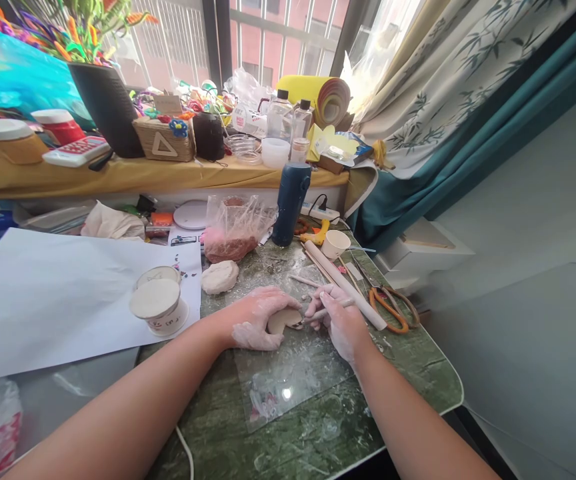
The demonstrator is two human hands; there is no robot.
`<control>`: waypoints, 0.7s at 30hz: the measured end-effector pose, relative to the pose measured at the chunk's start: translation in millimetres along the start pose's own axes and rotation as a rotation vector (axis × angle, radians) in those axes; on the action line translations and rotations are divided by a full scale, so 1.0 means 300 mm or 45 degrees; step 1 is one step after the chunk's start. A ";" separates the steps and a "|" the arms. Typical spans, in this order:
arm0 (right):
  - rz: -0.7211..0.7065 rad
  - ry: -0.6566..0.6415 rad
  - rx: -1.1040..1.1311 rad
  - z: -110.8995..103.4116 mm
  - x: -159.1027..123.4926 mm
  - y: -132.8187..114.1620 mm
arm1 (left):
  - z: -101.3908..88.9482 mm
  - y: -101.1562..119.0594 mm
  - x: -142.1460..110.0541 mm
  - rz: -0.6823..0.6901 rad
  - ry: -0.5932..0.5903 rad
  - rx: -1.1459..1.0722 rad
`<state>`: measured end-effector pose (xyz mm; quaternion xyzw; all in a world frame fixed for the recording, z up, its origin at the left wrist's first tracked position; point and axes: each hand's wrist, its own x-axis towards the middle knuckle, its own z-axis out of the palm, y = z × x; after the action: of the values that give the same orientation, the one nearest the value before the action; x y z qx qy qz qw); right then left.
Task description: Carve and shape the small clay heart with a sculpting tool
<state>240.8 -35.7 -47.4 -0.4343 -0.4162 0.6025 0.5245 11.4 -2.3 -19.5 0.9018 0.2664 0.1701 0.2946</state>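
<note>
My left hand (261,318), dusted with white, curls around a small flat piece of pale clay (283,321) on a clear sheet (293,373). In my right hand (335,319) is a slim sculpting tool (339,309), held like a pen. Its tip meets the right edge of the clay; the exact contact is too small to tell. Behind my left hand lies a rounded lump of white clay (219,277). A white rolling pin (345,285) rests to the right, beside thin sticks.
Orange-handled scissors (389,310) lie at the table's right edge. A dark blue bottle (291,203) stands behind, near a paper cup (336,245) and a plastic bag of reddish material (233,243). Stacked paper cups (158,303) stand on white paper (68,300) at left.
</note>
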 end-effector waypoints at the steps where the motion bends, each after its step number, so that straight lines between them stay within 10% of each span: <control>1: 0.006 0.015 -0.003 0.000 0.000 0.001 | -0.001 0.001 0.000 -0.004 -0.003 0.001; 21: -0.029 -0.026 -0.016 -0.009 -0.003 0.002 | -0.001 -0.005 0.000 0.000 -0.013 0.001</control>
<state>243.3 -36.4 -48.7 -0.4268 -0.4301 0.5983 0.5243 10.8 -1.2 -20.2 0.9028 0.2650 0.1656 0.2955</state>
